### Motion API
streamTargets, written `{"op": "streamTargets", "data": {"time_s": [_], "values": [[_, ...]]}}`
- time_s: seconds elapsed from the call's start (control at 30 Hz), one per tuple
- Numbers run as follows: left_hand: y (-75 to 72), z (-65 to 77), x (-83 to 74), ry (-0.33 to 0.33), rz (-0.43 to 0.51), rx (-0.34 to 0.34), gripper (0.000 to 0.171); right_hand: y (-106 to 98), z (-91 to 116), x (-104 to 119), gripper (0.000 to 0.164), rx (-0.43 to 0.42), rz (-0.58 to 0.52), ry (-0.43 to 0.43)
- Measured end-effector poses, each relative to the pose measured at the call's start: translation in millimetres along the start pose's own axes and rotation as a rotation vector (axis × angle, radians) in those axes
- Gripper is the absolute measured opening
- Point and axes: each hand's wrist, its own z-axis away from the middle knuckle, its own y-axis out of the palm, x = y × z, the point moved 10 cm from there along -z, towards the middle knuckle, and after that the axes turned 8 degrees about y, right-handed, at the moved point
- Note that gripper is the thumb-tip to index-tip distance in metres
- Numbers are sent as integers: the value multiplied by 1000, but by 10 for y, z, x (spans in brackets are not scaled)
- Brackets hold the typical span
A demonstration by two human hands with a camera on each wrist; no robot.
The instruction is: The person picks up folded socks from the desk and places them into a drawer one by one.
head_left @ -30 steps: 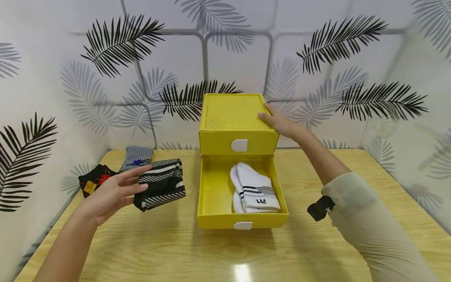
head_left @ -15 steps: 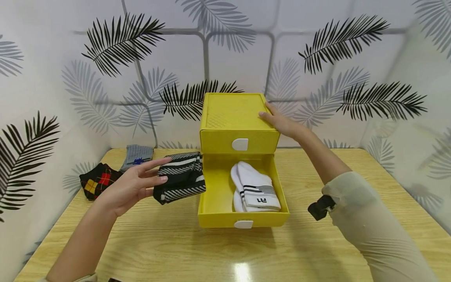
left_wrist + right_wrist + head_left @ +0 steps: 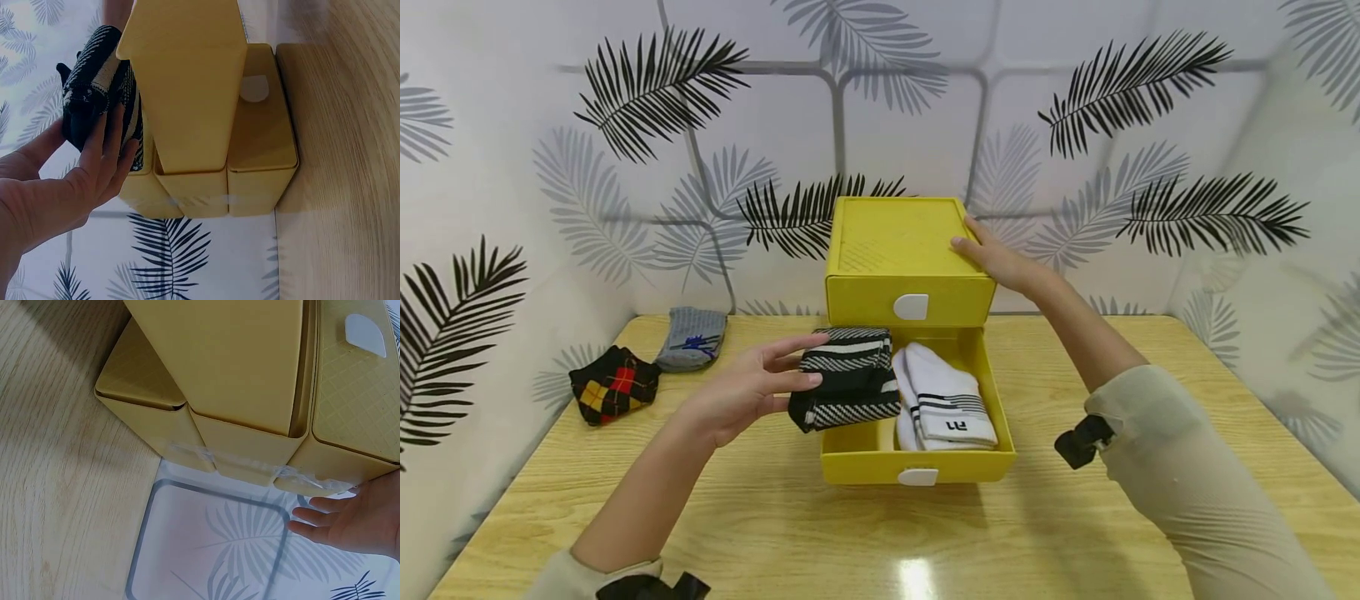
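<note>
My left hand (image 3: 749,390) holds a folded pair of black-and-white striped socks (image 3: 850,379), thumb on the near side and fingers along the other. The bundle hangs over the left part of a pulled-out yellow drawer (image 3: 917,468), overlapping its left wall in the head view. In that drawer lies a pair of white socks (image 3: 951,400) with dark stripes, on the right side. My right hand (image 3: 1000,260) rests against the top right edge of the yellow drawer box (image 3: 898,237). Its fingers stretch out along the box's side in the right wrist view, holding nothing.
Argyle socks (image 3: 613,385) in black, red and yellow lie at the table's left, next to grey socks (image 3: 692,337) with a blue mark. Both wrist views show three stacked drawers, the middle one (image 3: 187,106) pulled out. A leaf-patterned wall stands behind the wooden table (image 3: 760,525).
My left hand has carried the striped socks rightward, from beside the box to over the open drawer. The right hand has stayed on the box.
</note>
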Motion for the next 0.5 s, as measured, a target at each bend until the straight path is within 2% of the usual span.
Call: {"op": "streamTargets", "data": {"time_s": [0.23,0.5], "values": [[164,-132,47,-20,-29,3,57,15,4,-8,67,2,4,-1],[284,-231,120,-47,-166,3,53,7,7,-7,67,-3,1,-8]]}}
